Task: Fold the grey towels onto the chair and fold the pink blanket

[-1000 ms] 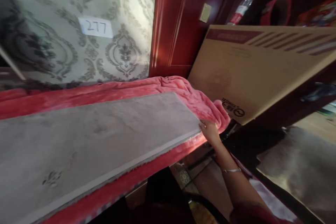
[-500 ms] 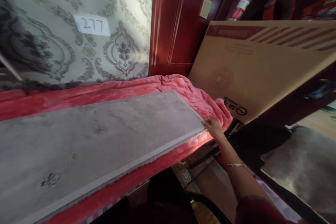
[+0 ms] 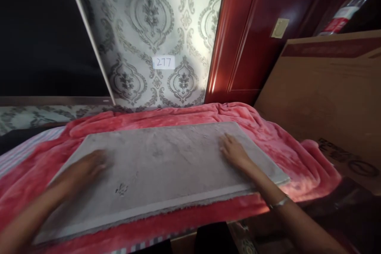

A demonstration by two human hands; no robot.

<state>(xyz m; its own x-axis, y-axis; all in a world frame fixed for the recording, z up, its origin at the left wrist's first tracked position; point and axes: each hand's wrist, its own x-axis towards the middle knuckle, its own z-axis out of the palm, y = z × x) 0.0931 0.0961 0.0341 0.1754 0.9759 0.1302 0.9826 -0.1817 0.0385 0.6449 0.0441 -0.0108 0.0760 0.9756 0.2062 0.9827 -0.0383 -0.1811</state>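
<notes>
A grey mat (image 3: pixel 178 162), folded flat with a fuzzy edge along its near side, lies on a pink plush blanket (image 3: pixel 190 216). Over the mat's left part is my left hand (image 3: pixel 86 168), blurred by motion, its fingers stretched forward with nothing in them; whether it touches the surface I cannot tell. My right hand (image 3: pixel 233 151) rests on the mat's right part, palm down and fingers out flat. Near the left hand, a small dark patterned mark (image 3: pixel 121 189) shows on the mat.
A large dark screen (image 3: pixel 47 35) stands at the back left. The patterned wall bears a paper label (image 3: pixel 163 62) reading 277. To the right are a dark red wood panel (image 3: pixel 238 39), a big cardboard box (image 3: pixel 315 99) and a plastic bottle (image 3: pixel 345 14). Striped cloth (image 3: pixel 29 147) shows at left.
My view has swung left. My right hand has let go of the mat's right corner and moved onto its top. My left hand has come into view over the mat's left side.
</notes>
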